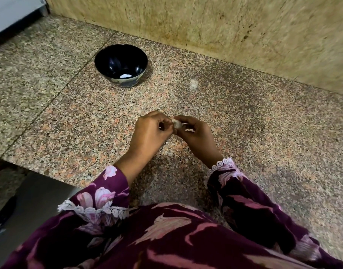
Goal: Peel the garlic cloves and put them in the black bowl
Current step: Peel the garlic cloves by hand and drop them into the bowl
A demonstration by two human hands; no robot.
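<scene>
Grip: both hands pinch one garlic clove [177, 124] between them; the left hand [150, 131] and right hand [196, 133] have fingers curled onto it, clamped from either side.
Clove: held just above the counter [263, 123], near the person's body, well apart from the black bowl [121, 65].
Bowl: upright near the wall; something pale lies inside, likely a peeled clove.
Risk: the small clove could slip out of the pinch and roll off along the counter; skin may tear in scraps if pulled too hard.
Pose: wrists angled inward, knuckles up, forearms converging from patterned sleeves [112, 189].
</scene>
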